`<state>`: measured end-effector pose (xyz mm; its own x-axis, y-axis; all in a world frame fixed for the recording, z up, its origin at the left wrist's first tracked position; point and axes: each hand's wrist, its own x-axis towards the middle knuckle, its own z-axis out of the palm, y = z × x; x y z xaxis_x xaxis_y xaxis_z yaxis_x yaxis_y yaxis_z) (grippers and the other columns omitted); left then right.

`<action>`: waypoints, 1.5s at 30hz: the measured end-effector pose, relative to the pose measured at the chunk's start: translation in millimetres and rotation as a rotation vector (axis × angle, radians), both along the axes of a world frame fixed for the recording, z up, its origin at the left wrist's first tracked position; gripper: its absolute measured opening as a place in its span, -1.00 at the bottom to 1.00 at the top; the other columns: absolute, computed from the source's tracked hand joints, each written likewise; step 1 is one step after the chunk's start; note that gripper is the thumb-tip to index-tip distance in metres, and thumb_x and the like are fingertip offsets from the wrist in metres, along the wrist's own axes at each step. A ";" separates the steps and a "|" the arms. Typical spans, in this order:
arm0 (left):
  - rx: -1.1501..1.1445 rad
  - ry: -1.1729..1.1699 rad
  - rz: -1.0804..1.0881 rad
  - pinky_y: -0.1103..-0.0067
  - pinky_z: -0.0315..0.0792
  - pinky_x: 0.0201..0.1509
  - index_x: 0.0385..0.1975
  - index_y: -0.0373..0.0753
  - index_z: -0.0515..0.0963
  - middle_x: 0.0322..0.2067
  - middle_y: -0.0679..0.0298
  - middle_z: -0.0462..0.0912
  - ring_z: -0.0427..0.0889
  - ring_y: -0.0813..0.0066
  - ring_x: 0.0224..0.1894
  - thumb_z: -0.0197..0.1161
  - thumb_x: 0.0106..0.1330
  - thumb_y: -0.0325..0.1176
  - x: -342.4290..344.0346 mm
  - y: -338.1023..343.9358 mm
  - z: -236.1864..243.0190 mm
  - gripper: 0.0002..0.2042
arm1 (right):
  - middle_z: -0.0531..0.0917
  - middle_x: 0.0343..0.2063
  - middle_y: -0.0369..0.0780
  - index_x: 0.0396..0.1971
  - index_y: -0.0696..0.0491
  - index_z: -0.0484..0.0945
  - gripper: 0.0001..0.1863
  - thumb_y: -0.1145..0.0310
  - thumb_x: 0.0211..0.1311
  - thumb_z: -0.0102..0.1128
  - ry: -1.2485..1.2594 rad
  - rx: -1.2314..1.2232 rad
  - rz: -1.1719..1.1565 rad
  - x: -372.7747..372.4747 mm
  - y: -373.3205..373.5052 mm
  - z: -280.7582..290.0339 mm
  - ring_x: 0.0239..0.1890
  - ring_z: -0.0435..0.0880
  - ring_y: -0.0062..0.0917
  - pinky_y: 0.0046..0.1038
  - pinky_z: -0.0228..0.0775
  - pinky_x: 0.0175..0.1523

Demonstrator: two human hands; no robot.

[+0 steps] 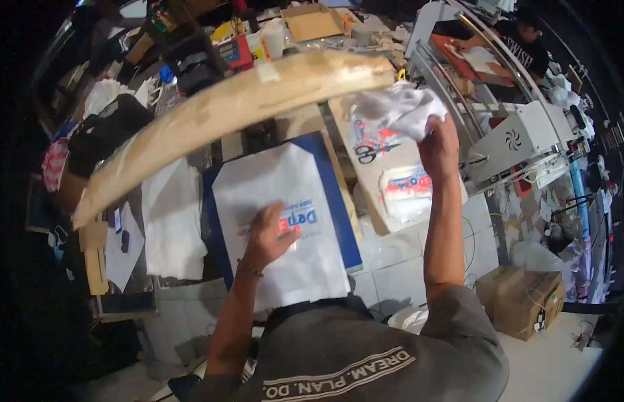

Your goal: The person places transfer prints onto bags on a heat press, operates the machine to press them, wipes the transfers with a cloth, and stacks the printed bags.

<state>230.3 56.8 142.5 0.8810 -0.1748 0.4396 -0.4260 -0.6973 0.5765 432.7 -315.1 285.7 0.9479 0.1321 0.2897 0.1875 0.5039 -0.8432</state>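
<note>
A white printed fabric piece [265, 181] with clipped upper corners lies flat on a blue board [342, 234] in front of me. My left hand [272, 234] is over its red and blue print, fingers apart and slightly blurred; I cannot tell whether they touch the cloth. To the right, my right hand [438, 144] grips a bunched white cloth [409, 107] above a pale board. On that board rest a pair of scissors [367, 154] with dark handles and a pile of printed white cloths [402, 194], partly folded.
A long tape-wrapped tan beam [238, 94] arches across the view above the work. White folded cloths [171, 224] lie at left. A white machine [516, 141] with rails stands at right; a person [526, 43] is behind it. A cardboard box [520, 301] sits lower right.
</note>
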 end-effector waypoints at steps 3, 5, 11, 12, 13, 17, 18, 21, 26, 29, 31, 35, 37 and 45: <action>-0.316 -0.030 0.159 0.18 0.31 0.43 0.23 -0.31 0.48 0.30 -0.12 0.43 0.42 -0.15 0.35 0.61 0.00 -0.41 4.5 -52.6 110.4 -0.29 | 0.65 -0.06 -0.26 0.32 0.11 0.39 -0.46 0.36 0.38 0.23 0.125 -0.235 0.199 -85.5 65.8 -15.8 -0.05 0.62 -0.62 -0.49 0.47 0.08; -0.417 -0.276 -0.012 0.23 0.34 0.44 0.23 -0.30 0.47 0.31 -0.06 0.45 0.47 -0.09 0.33 0.56 0.05 -0.49 10.8 -62.7 123.8 -0.34 | 0.64 -0.03 -0.28 0.30 0.11 0.40 -0.46 0.39 0.36 0.29 0.165 -0.350 0.378 -121.7 107.2 -28.6 0.00 0.59 -0.62 -0.47 0.45 0.13; -0.053 0.173 0.366 0.26 0.43 0.31 0.13 -0.23 0.59 0.19 0.01 0.55 0.52 -0.04 0.26 0.40 0.10 -0.55 0.4 32.5 54.2 -0.50 | 0.60 0.13 -0.07 0.06 0.11 0.61 -0.62 0.36 0.26 0.38 -0.310 -0.812 -0.147 -135.2 133.3 -108.3 0.19 0.58 -0.26 -0.30 0.38 0.28; -0.067 0.208 0.519 0.26 0.44 0.28 0.11 -0.23 0.62 0.13 -0.01 0.57 0.55 -0.04 0.22 0.38 0.13 -0.52 -2.9 36.8 41.0 -0.54 | 0.51 0.22 0.08 0.02 0.09 0.65 -0.60 0.28 0.20 0.39 -0.292 -0.975 -0.207 -140.9 131.5 -123.5 0.28 0.47 -0.03 -0.17 0.33 0.33; -0.066 0.211 0.515 0.26 0.44 0.28 0.11 -0.23 0.62 0.13 -0.01 0.57 0.55 -0.04 0.22 0.38 0.13 -0.52 -2.7 34.0 21.5 -0.54 | 0.51 0.22 0.08 0.02 0.09 0.65 -0.60 0.28 0.20 0.39 -0.288 -0.976 -0.209 -145.8 133.1 -135.8 0.28 0.47 -0.03 -0.17 0.33 0.33; 0.282 -0.134 0.089 0.33 0.50 0.13 0.00 -0.29 0.65 -0.09 0.04 0.66 0.62 0.01 0.01 0.38 0.25 -0.33 6.5 -43.6 9.1 -0.66 | 0.31 0.37 0.19 0.13 0.01 0.63 -0.48 0.28 0.10 0.35 -0.452 -1.211 -0.306 -160.8 138.0 -165.6 0.38 0.27 0.21 0.10 0.13 0.43; 0.287 -0.129 0.093 0.33 0.50 0.13 0.00 -0.29 0.65 -0.09 0.04 0.66 0.62 0.01 0.01 0.38 0.25 -0.33 19.5 -54.3 5.7 -0.66 | 0.30 0.38 0.20 0.15 0.01 0.62 -0.46 0.27 0.10 0.34 -0.412 -1.162 -0.310 -160.7 140.7 -165.8 0.39 0.26 0.22 0.12 0.12 0.43; 0.220 -0.115 0.144 0.31 0.52 0.07 -0.02 -0.28 0.66 -0.14 0.01 0.66 0.63 0.00 -0.06 0.30 0.29 -0.42 45.6 -56.9 -14.9 -0.73 | 0.27 0.41 0.20 0.17 0.01 0.60 -0.43 0.25 0.08 0.34 -0.390 -1.217 -0.364 -162.6 144.1 -167.9 0.42 0.23 0.24 0.12 0.13 0.44; 0.136 0.094 0.085 0.26 0.59 -0.03 -0.15 -0.30 0.67 -0.20 -0.01 0.70 0.70 -0.06 -0.13 0.32 0.27 -0.50 28.4 -10.5 -15.3 -0.82 | 0.23 0.45 0.16 0.18 0.01 0.59 -0.39 0.22 0.06 0.37 -0.291 -1.217 -0.281 -159.9 135.5 -163.5 0.48 0.17 0.20 0.06 0.20 0.46; 0.042 0.130 0.126 0.26 0.59 0.03 -0.18 -0.31 0.68 -0.12 -0.01 0.71 0.71 -0.09 -0.06 0.35 0.24 -0.47 47.9 -31.8 3.1 -0.83 | 0.23 0.46 0.15 0.20 0.02 0.57 -0.37 0.20 0.05 0.39 -0.269 -1.193 -0.250 -162.1 140.0 -159.3 0.48 0.17 0.20 0.05 0.22 0.46; 0.110 0.031 0.040 0.22 0.59 -0.09 -0.21 -0.26 0.65 -0.27 0.07 0.69 0.69 -0.05 -0.20 0.33 0.26 -0.43 71.0 -60.4 2.0 -0.85 | 0.23 0.46 0.15 0.20 0.02 0.56 -0.36 0.20 0.05 0.39 -0.269 -1.171 -0.249 -161.2 139.4 -161.4 0.48 0.18 0.20 0.04 0.22 0.46; 0.224 0.032 0.023 0.25 0.56 -0.04 -0.19 -0.25 0.70 -0.24 0.06 0.72 0.70 0.00 -0.16 0.32 0.27 -0.44 45.1 -17.2 -16.4 -0.84 | 0.25 0.45 0.13 0.22 0.03 0.54 -0.33 0.17 0.04 0.39 -0.282 -1.194 -0.277 -158.4 135.5 -163.7 0.46 0.21 0.16 0.01 0.17 0.49; 0.304 0.044 0.040 0.26 0.55 -0.08 -0.19 -0.24 0.70 -0.26 0.08 0.71 0.71 0.04 -0.18 0.32 0.26 -0.43 39.5 -13.2 -7.7 -0.84 | 0.24 0.45 0.12 0.23 0.02 0.53 -0.32 0.17 0.04 0.39 -0.264 -1.185 -0.285 -159.5 136.9 -165.9 0.47 0.20 0.16 0.01 0.18 0.49; 0.516 0.145 0.083 0.29 0.57 -0.28 -0.17 -0.14 0.68 -0.44 0.21 0.69 0.72 0.19 -0.36 0.30 0.25 -0.40 39.7 -25.4 6.1 -0.83 | 0.24 0.44 0.17 0.23 0.11 0.50 -0.28 0.15 0.02 0.37 -0.268 -1.194 -0.290 -159.4 135.0 -165.9 0.47 0.18 0.19 0.03 0.24 0.44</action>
